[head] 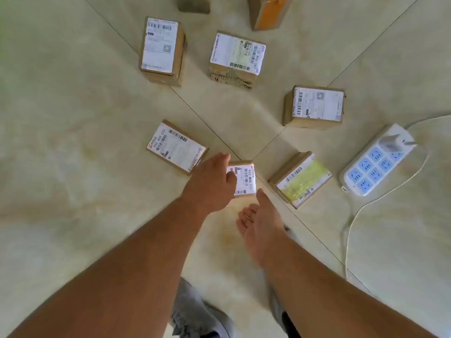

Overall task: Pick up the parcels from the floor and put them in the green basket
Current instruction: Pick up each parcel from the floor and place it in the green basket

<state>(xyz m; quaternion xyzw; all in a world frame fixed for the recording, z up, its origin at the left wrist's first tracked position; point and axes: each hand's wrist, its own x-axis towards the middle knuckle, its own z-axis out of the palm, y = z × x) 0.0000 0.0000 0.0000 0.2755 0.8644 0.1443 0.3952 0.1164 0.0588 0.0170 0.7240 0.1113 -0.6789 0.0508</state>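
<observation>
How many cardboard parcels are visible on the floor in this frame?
7, possibly 8: far left, far centre, right, near left, by the left hand, yellow-labelled, orange-taped at top edge; a blurred object is unclear.

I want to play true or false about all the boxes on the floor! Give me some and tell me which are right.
1. The left hand is on the small brown cardboard parcel. True.
2. The right hand holds a parcel. False: it is open and empty.
3. A white power strip with blue sockets lies on the tiled floor. True.
4. The green basket stands between the parcels. False: no basket is in view.
5. The parcels are stacked up. False: each lies apart.
</observation>
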